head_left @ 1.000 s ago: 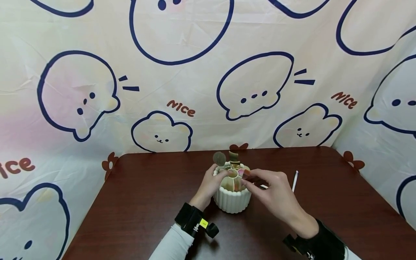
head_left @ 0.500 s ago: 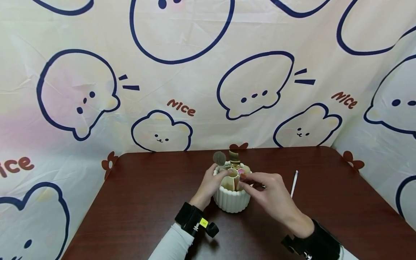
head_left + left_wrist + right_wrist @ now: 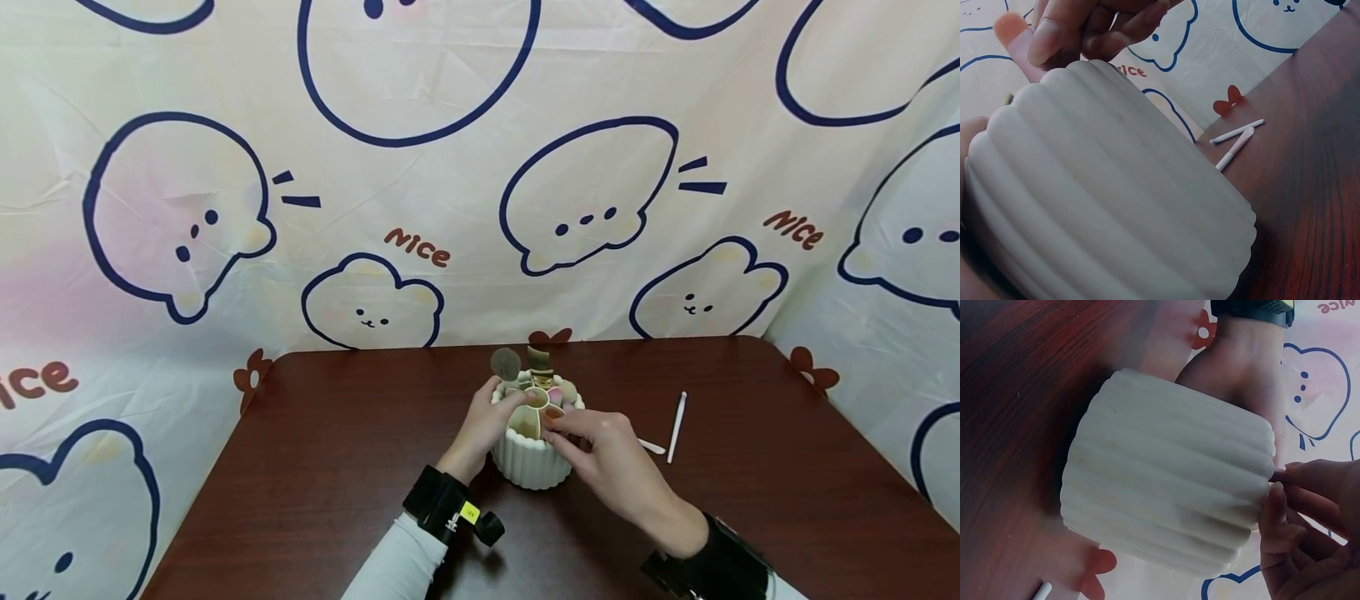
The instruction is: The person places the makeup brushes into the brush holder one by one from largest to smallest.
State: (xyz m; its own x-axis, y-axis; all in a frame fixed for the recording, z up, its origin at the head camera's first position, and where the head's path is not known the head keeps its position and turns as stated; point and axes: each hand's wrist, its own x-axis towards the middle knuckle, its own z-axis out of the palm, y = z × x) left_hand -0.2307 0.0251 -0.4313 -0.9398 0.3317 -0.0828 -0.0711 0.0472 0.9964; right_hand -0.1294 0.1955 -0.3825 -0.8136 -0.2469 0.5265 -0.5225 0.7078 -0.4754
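Note:
A white ribbed pot (image 3: 531,462) stands on the table, with inner dividers (image 3: 538,400) and several small things in its compartments. My left hand (image 3: 480,429) grips the pot's left side, its thumb over the rim. At the front right of the rim, my right hand (image 3: 611,458) pinches a small pink piece with an orange end (image 3: 1015,34). Most of that piece is hidden by the fingers, so its kind is unclear. In the right wrist view the pot (image 3: 1166,475) fills the middle, and the right fingertips (image 3: 1277,490) meet at its rim.
Two slim white sticks, one nearer the pot (image 3: 651,447) and one farther right (image 3: 677,427), lie on the brown table (image 3: 360,450). A round greyish disc (image 3: 506,364) and a gold-toned stepped piece (image 3: 539,360) rise above the pot's back rim. A patterned cloth (image 3: 465,183) hangs behind.
My right hand has moved left and slightly nearer along the pot's rim, showing more of the white stick beside it. The left hand keeps its hold on the pot.

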